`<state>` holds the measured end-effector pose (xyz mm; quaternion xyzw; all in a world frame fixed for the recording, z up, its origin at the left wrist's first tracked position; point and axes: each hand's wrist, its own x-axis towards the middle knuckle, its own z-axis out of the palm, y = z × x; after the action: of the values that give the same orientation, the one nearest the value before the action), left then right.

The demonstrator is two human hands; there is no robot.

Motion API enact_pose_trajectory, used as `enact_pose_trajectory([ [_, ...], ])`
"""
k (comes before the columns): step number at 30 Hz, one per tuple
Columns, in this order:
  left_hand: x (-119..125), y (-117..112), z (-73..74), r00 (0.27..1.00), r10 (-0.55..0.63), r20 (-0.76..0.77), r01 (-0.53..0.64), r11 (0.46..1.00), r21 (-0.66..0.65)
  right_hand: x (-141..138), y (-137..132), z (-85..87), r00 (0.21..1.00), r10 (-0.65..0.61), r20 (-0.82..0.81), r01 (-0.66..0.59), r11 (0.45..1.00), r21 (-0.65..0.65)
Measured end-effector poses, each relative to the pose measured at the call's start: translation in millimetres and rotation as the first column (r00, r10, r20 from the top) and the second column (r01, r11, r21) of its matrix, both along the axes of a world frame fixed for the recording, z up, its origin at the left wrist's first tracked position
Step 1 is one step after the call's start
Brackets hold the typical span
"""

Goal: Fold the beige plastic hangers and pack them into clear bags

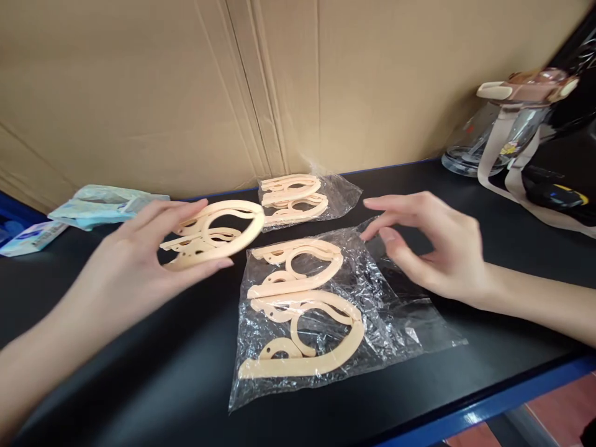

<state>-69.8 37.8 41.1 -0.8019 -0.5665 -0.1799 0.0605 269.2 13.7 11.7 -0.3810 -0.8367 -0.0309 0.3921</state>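
Note:
My left hand (pixel 133 261) grips a cream plastic folding hanger (pixel 218 234), held flat above the black table. My right hand (pixel 435 245) hovers open, fingers spread, just over the top right corner of a clear plastic bag (pixel 395 310) lying on the table. Two more cream hangers (pixel 302 310) lie on that bag, one above the other. A second, smaller clear bag (pixel 342 192) with folded cream hangers (pixel 293 198) rests further back near the cardboard.
A cardboard wall (pixel 186 87) stands behind the black table (pixel 465 186), whose blue front edge (pixel 488 406) runs at lower right. Light blue packets (pixel 100 205) lie at the far left. A clear water jug with a beige strap (pixel 503 133) stands at the back right.

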Motion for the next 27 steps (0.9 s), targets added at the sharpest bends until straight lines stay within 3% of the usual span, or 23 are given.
enact_pose_trajectory([
  [2, 18, -21, -6.6, 0.993, -0.119, -0.026, 0.122, 0.985, 0.125, -3, -9, 6.2, 1.0, 0.016, -0.009, -0.015, 0.993, 0.12],
  [5, 43, -52, -15.5, 0.954, -0.296, -0.053, 0.299, 0.91, 0.289, -11, -22, 10.4, 0.98, 0.179, 0.09, -0.192, 0.966, 0.171],
  [8, 59, -74, -20.7, 0.877, -0.469, -0.106, 0.478, 0.827, 0.296, -20, -31, 8.0, 0.913, 0.337, 0.23, -0.371, 0.921, 0.12],
  [10, 63, -79, -22.5, 0.843, -0.52, -0.137, 0.536, 0.795, 0.283, -24, -35, 5.6, 0.882, 0.384, 0.272, -0.421, 0.902, 0.091],
  [21, 60, -74, -36.0, 0.85, -0.526, -0.03, 0.522, 0.834, 0.179, -29, -43, 0.9, 0.911, 0.293, 0.289, -0.322, 0.945, 0.058],
  [24, 58, -69, -34.1, 0.86, -0.509, -0.033, 0.505, 0.84, 0.201, -24, -35, 7.1, 0.915, 0.251, 0.317, -0.287, 0.955, 0.071],
  [27, 48, -56, -27.0, 0.876, -0.478, -0.062, 0.478, 0.844, 0.245, -7, -24, 22.8, 0.935, 0.113, 0.335, -0.159, 0.981, 0.114],
])
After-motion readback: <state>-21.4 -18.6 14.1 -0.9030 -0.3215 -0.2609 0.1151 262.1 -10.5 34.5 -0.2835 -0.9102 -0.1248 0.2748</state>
